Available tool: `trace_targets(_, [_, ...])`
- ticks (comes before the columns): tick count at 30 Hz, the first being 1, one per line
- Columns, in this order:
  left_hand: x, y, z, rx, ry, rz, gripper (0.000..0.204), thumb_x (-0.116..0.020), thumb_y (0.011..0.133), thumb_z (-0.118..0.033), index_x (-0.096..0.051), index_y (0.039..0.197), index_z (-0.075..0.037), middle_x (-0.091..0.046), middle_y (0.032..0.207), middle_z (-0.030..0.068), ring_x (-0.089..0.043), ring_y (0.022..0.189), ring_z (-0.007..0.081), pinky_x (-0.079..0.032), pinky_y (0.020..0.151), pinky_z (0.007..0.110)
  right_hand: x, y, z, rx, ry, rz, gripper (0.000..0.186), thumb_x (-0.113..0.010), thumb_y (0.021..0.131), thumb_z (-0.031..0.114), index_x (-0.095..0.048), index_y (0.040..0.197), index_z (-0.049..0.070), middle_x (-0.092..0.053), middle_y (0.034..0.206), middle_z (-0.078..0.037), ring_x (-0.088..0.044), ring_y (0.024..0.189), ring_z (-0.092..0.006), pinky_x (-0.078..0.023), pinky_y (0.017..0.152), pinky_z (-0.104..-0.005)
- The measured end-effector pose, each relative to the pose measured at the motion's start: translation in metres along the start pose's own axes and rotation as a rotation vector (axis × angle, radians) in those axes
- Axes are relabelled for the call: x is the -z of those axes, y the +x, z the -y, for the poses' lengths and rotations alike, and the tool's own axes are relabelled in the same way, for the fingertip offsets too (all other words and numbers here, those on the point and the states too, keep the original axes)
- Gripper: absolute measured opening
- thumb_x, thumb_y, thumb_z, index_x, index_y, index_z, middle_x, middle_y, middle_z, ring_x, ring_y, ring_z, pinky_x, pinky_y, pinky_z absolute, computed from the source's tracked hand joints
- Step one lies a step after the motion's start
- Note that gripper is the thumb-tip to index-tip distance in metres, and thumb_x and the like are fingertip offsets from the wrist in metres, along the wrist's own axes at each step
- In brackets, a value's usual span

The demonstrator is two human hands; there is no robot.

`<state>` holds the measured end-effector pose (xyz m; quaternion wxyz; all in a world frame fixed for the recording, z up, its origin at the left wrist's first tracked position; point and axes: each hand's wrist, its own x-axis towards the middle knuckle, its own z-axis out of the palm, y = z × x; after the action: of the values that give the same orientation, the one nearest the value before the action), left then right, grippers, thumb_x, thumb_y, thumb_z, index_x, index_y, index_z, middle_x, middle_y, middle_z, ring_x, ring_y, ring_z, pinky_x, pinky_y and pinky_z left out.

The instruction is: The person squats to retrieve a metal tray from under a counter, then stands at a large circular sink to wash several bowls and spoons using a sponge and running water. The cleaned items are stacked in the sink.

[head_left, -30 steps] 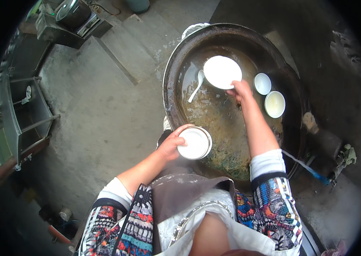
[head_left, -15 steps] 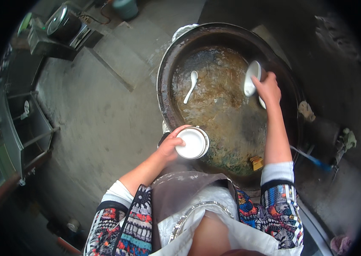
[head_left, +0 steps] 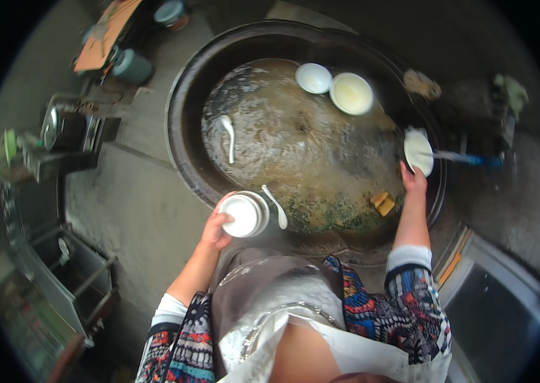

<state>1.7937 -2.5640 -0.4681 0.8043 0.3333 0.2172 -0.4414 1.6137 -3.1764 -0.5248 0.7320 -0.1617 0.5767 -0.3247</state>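
Observation:
My left hand [head_left: 216, 231] grips a small stack of white bowls [head_left: 242, 215] over the near left rim of a wide dark pan [head_left: 184, 156], thumb inside the top bowl. Just right of the stack is a white spoon [head_left: 275, 205]; whether it touches the bowls I cannot tell. At the pan's right side, my right hand [head_left: 415, 180] holds another white bowl [head_left: 418, 153], tilted, its fingers partly hidden. A pale stream from a blue nozzle [head_left: 483, 161] reaches this bowl. Two white bowls [head_left: 314, 78] [head_left: 352, 94] sit inside the pan at the far side. A second white spoon [head_left: 228, 139] lies at the left.
Shallow murky water with dark green bits covers the pan's bottom. A yellow sponge [head_left: 383, 203] lies near its right side. Cloths [head_left: 421, 85] [head_left: 511, 94] sit beyond the right rim. A metal rack [head_left: 69, 268] stands at the left, and a blue-grey bucket [head_left: 131, 67] at the far left.
The view has shifted. My right hand has brought its bowl nearer, to the stream at the right. Two bowls in the pan and a spoon beside the left-hand stack now show.

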Motion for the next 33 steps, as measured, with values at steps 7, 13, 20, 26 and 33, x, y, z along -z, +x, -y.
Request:
trace_targets(7, [-0.014,-0.005,0.002,0.008,0.063,-0.056,0.071,-0.057,0.059,-0.006,-0.043,0.128,-0.001,-0.055,0.117,0.0129,-0.054,0.108,0.0281,-0.045,0.096,0.039,0.014,0.040,-0.061,0.074,-0.066,-0.159,0.032,-0.048,0.088,-0.006,-0.045,0.120,-0.002,-0.051,0.115,-0.023,-0.056,0.101,-0.0416,-0.058,0.077,-0.0517])
trace_targets(13, [-0.019,-0.005,0.007,-0.014,0.050,-0.080,0.069,-0.055,0.061,-0.005,-0.042,0.129,-0.002,-0.055,0.117,0.0140,-0.054,0.107,0.0319,-0.046,0.095,0.044,-0.003,0.035,-0.083,0.155,-0.176,-0.084,0.034,-0.049,0.087,-0.008,-0.045,0.121,-0.002,-0.053,0.115,-0.020,-0.058,0.098,-0.0380,-0.059,0.078,-0.0481])
trace_targets(20, [-0.020,-0.008,0.006,-0.005,0.049,-0.177,0.069,-0.055,0.060,-0.005,-0.043,0.128,-0.002,-0.056,0.115,0.0142,-0.055,0.106,0.0321,-0.046,0.094,0.044,-0.015,0.066,-0.098,0.269,-0.288,-0.187,0.040,-0.053,0.085,-0.005,-0.045,0.124,0.003,-0.052,0.117,-0.017,-0.060,0.095,-0.0341,-0.062,0.068,-0.0455])
trace_targets(26, [-0.018,-0.011,0.002,-0.011,0.031,-0.099,0.072,-0.058,0.059,-0.007,-0.042,0.129,-0.002,-0.055,0.117,0.0131,-0.055,0.107,0.0274,-0.046,0.094,0.039,0.000,0.066,-0.083,0.073,-0.422,-0.239,0.039,-0.064,0.084,0.010,-0.047,0.118,0.002,-0.055,0.109,-0.019,-0.062,0.081,-0.0355,-0.058,0.062,-0.0458])
trace_targets(33, [-0.004,-0.003,-0.010,0.036,-0.129,0.000,0.067,-0.053,0.061,0.001,-0.044,0.128,-0.002,-0.056,0.118,0.0116,-0.056,0.107,0.0255,-0.046,0.095,0.038,-0.122,-0.078,-0.161,0.439,-0.847,0.210,0.017,-0.059,0.089,0.017,-0.062,0.095,0.001,-0.059,0.075,-0.003,-0.052,0.059,-0.0112,-0.043,0.052,-0.0250])
